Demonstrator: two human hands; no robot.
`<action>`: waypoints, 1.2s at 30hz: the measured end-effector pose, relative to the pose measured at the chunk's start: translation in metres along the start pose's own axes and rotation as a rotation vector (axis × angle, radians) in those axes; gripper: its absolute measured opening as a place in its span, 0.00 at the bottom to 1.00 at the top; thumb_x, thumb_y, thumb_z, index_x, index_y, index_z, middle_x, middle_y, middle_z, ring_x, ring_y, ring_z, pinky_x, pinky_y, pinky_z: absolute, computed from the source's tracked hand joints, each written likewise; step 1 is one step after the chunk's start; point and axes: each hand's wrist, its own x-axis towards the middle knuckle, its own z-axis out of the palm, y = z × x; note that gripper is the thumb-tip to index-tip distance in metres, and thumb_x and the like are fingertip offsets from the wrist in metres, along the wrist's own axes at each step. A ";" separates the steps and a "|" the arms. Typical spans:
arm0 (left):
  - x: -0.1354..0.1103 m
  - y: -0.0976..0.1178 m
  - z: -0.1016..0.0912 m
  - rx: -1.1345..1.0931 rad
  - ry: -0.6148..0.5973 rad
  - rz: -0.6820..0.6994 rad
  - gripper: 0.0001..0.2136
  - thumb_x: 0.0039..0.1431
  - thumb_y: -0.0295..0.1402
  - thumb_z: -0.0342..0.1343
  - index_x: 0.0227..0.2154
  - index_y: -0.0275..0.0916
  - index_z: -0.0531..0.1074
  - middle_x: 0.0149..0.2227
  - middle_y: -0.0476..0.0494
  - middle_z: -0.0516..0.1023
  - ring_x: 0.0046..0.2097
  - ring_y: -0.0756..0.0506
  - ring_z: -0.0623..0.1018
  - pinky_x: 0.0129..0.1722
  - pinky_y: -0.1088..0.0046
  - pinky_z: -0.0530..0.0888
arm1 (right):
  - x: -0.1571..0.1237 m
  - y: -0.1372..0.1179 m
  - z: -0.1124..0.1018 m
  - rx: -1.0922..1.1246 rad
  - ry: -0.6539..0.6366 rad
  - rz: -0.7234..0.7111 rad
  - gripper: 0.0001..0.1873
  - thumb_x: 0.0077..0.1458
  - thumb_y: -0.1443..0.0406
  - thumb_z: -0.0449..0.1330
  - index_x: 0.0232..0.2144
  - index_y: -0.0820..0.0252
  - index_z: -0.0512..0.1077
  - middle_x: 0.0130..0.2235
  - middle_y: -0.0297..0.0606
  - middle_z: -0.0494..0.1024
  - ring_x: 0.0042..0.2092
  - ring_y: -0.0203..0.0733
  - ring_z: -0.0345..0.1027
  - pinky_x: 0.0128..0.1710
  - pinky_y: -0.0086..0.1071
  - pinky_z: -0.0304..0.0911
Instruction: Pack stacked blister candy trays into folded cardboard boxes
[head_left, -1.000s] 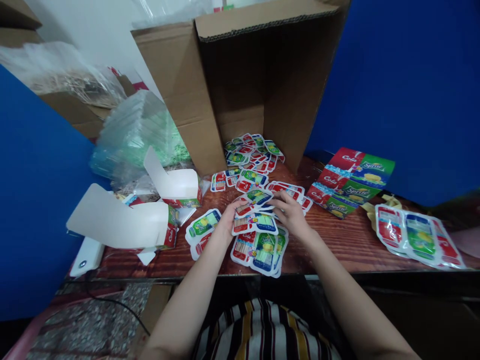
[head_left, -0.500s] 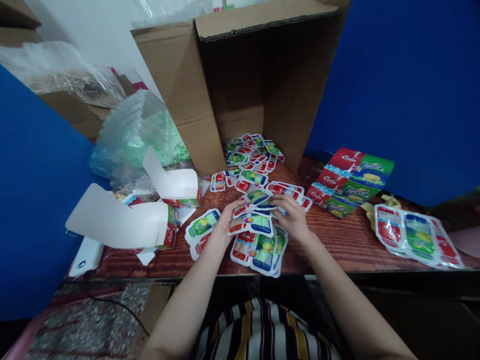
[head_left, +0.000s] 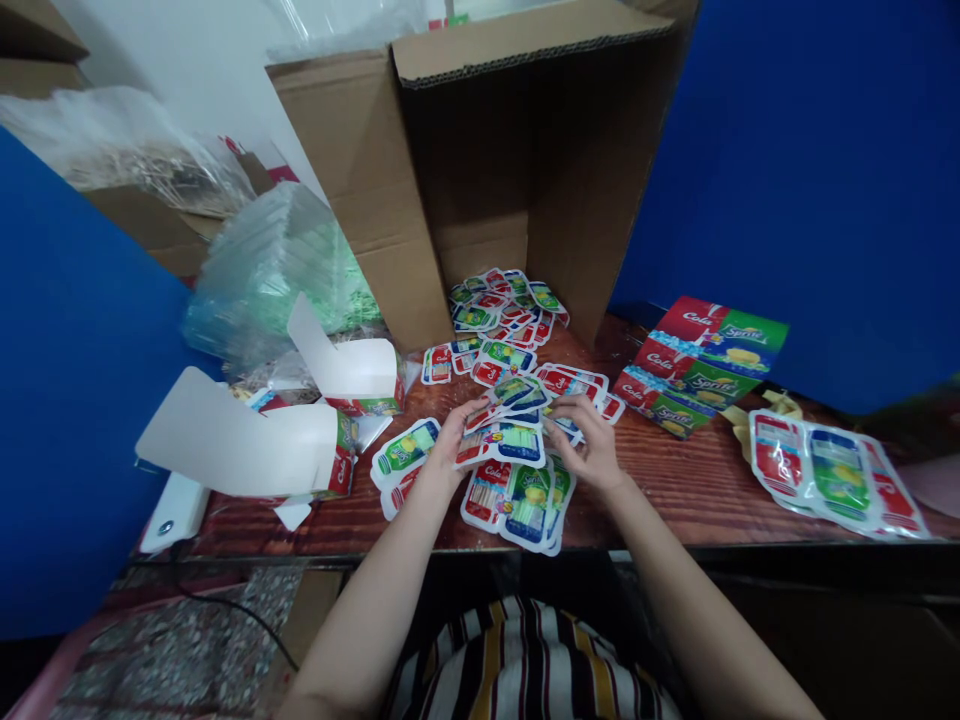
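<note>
A fanned stack of flat Cola-and-Sprite printed packets (head_left: 517,445) is gripped at its left side by my left hand (head_left: 453,440). At the stack's right edge is my right hand (head_left: 589,440), its thumb and fingers apart; whether the fingertips touch the packets I cannot tell. Below the held stack, more double packets (head_left: 525,505) overlap near the table's front edge. A green packet (head_left: 405,450) lies left of my left wrist, partly over a red one. Several red Cola packets (head_left: 574,382) lie just beyond my right fingers.
An open cardboard box (head_left: 360,190) lies on its side, with loose packets (head_left: 502,310) spilling out. Two open printed cartons (head_left: 341,470) stand left on the wooden table (head_left: 660,500). Stacked Cola-Sprite cartons (head_left: 697,365) and a packet strip (head_left: 840,475) are right. Blue panels flank the table.
My right hand has drawn slightly right, and its fingers have opened away from the stack. The top packets in my left hand now fan out a little more.
</note>
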 end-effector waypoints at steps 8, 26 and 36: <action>-0.001 0.003 0.010 0.016 0.034 -0.012 0.08 0.52 0.31 0.58 0.35 0.36 0.76 0.28 0.43 0.81 0.27 0.44 0.80 0.30 0.71 0.76 | -0.004 0.018 -0.002 -0.150 -0.147 -0.145 0.12 0.58 0.61 0.59 0.44 0.54 0.74 0.43 0.43 0.76 0.43 0.46 0.73 0.42 0.38 0.71; -0.007 0.006 0.016 -0.001 0.074 -0.046 0.08 0.52 0.32 0.57 0.34 0.33 0.73 0.20 0.46 0.77 0.15 0.49 0.72 0.14 0.77 0.68 | -0.003 0.019 -0.006 -0.162 -0.045 -0.212 0.17 0.57 0.76 0.50 0.44 0.56 0.70 0.55 0.46 0.72 0.53 0.46 0.70 0.48 0.42 0.70; 0.006 -0.003 0.002 -0.039 0.114 -0.001 0.10 0.52 0.28 0.55 0.37 0.31 0.73 0.26 0.41 0.81 0.27 0.43 0.81 0.29 0.69 0.79 | -0.007 0.012 -0.015 -0.003 -0.171 -0.106 0.11 0.57 0.69 0.56 0.43 0.56 0.71 0.54 0.47 0.72 0.53 0.50 0.69 0.50 0.47 0.67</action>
